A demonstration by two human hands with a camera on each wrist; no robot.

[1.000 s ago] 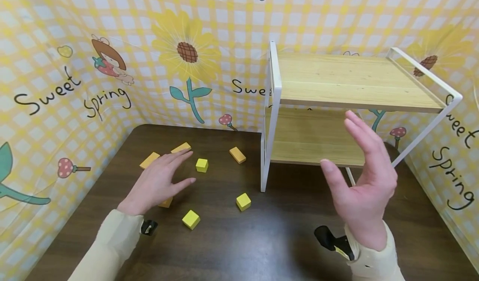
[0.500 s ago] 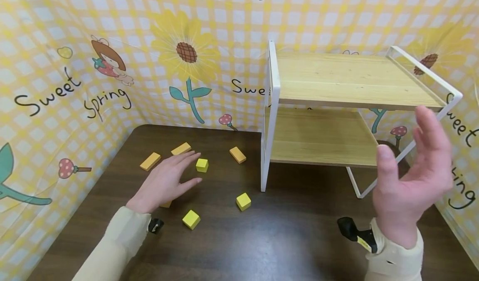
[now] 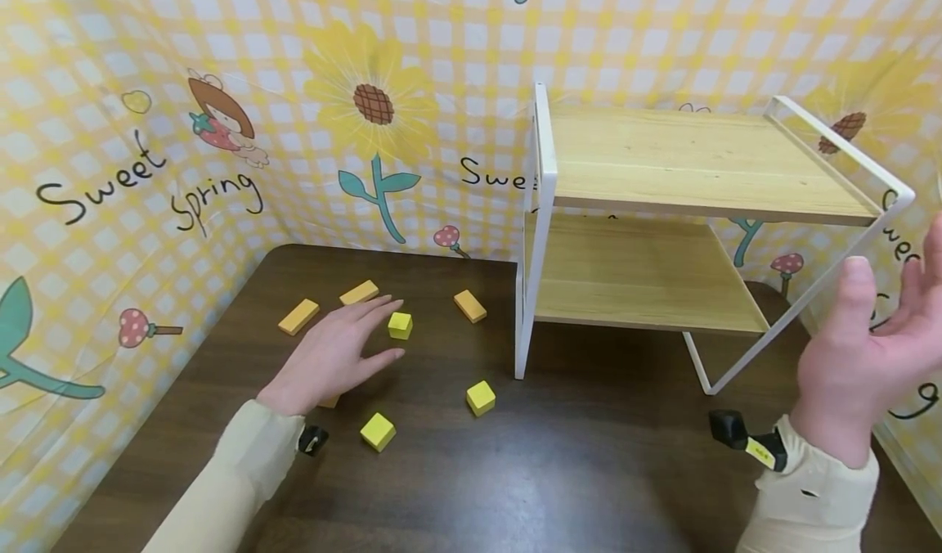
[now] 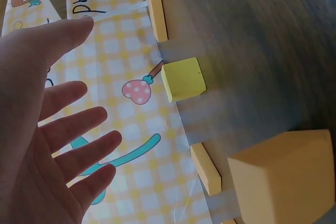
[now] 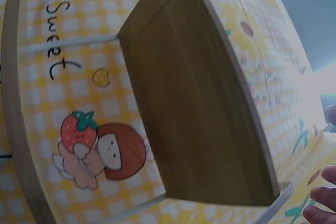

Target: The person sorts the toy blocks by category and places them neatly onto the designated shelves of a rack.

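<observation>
My left hand (image 3: 324, 357) hovers over the left side of the table, fingers straight and thumb spread, holding nothing. Just past its fingertips sits a yellow cube (image 3: 400, 326). Beneath the wrist an orange block (image 3: 329, 402) is mostly hidden; the left wrist view shows a large orange block (image 4: 286, 179) close by. Two more yellow cubes, one nearer (image 3: 379, 432) and one farther right (image 3: 481, 398), lie on the table. My right hand (image 3: 876, 357) is raised at the right edge of the head view, partly cut off, with palm turned inward, fingers loosely bent and nothing held.
A two-tier shelf (image 3: 706, 160) with wooden boards and a white frame stands at the back right, beside my right hand. Orange blocks lie at the far left (image 3: 298, 316), at the back (image 3: 359, 293) and near the shelf leg (image 3: 469, 306). Checked cloth (image 3: 471, 62) surrounds the dark table (image 3: 559, 471).
My right hand has moved right, from in front of the shelf to beyond its right side. My left hand has drifted slightly right. The blocks and cubes stay where they were.
</observation>
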